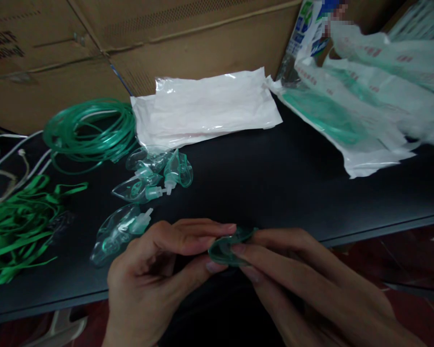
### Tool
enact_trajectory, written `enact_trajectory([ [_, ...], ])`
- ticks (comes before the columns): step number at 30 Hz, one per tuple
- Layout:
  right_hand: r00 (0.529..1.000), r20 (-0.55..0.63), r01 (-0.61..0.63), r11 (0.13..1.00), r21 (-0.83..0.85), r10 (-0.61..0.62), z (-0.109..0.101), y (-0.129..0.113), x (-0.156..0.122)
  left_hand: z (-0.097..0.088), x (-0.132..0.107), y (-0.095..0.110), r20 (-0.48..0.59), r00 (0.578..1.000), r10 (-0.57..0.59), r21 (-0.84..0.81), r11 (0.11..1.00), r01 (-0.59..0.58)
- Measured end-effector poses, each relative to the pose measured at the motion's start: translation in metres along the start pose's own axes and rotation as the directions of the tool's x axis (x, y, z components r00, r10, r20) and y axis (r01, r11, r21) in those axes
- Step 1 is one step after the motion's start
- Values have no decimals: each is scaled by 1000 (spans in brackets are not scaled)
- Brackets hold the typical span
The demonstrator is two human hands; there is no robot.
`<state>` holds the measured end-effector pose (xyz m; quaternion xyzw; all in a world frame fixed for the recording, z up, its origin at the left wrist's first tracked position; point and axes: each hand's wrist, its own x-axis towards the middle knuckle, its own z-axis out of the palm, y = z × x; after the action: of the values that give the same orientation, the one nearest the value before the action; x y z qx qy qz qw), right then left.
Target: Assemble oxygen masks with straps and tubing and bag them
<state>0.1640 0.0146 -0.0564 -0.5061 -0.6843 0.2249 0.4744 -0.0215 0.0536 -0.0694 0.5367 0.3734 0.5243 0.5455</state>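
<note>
Between both hands, in front of the table's near edge, is a green translucent oxygen mask (226, 253), partly covered by fingers. My left hand (162, 265) pinches its left side between thumb and fingers. From the right, my right hand (296, 274) grips the other side, with fingertips pressed on its inner face. Several clear green oxygen masks with pale connectors lie to the left on the table, one (119, 231) close beside my left hand and a small cluster (148, 176) behind it.
A coil of green tubing (90, 132) and a heap of green straps (18, 226) lie on the left of the black table (267, 188). White packets (210, 108) stand at the back against cardboard boxes (198, 43). Wrapped green items (321, 115) fill the right side.
</note>
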Motion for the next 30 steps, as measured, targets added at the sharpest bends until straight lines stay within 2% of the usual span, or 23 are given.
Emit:
enact_trajectory([
  [5,997,-41,-64,998,28,65,6,3,-7,0,-4,0,-15,999,41,35,999,-41],
  [9,990,-66,-119,987,107,127,10,4,-7,3,-1,7,-67,997,-29,118,992,37],
  [13,989,-69,-121,979,162,134,11,0,-3,3,3,11,-75,995,-71,244,966,87],
  [18,973,-106,-180,963,202,204,13,-6,-1,2,4,9,-88,993,-82,283,954,104],
  [20,974,-98,-185,969,167,203,8,-4,-3,2,5,9,-92,993,-81,267,958,103],
  [23,995,74,-76,997,35,73,-2,1,-8,3,7,9,-107,987,-116,226,964,138],
  [26,980,197,38,995,-94,-19,-8,5,-13,4,8,9,-114,984,-137,211,964,159],
  [30,996,85,2,987,-161,12,-6,2,-18,6,9,9,-129,979,-155,225,957,181],
])
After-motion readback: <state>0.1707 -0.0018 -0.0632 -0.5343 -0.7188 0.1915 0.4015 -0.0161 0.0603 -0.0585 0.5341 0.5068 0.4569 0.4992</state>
